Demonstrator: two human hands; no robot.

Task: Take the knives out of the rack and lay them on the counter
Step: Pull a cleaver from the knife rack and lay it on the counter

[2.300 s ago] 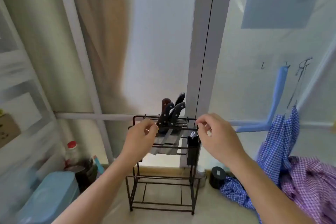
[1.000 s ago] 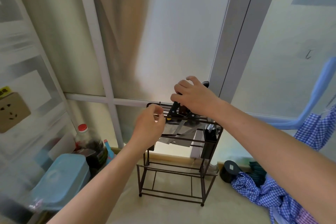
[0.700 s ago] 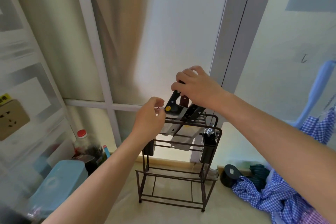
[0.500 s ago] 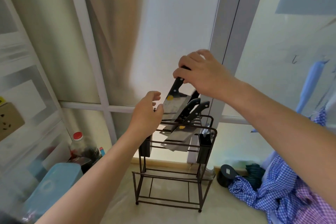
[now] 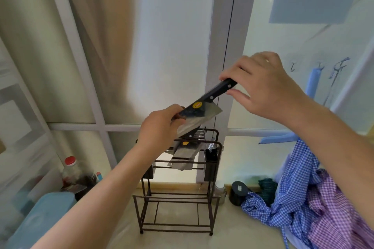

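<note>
A cleaver (image 5: 202, 114) with a black riveted handle and a yellow sticker hangs in the air above the dark wire rack (image 5: 178, 198). My right hand (image 5: 261, 87) grips the end of its handle. My left hand (image 5: 162, 125) pinches the wide blade from the left. The cleaver is tilted, handle up to the right, and is clear of the rack. Other knives (image 5: 185, 153) stay in the rack's top slots, their blades hanging down inside it. The rack stands on the beige counter (image 5: 182, 240) against the window.
A blue lidded box (image 5: 38, 218) and a red-capped bottle (image 5: 69, 172) sit at the left. A small black jar (image 5: 237, 192) and a heap of blue and purple checked cloth (image 5: 307, 208) lie at the right. A frosted window and curtain rise behind.
My right hand took a cleaver's handle and drew it up out of the rack. My left hand left the rack's rail and took hold of the blade.
</note>
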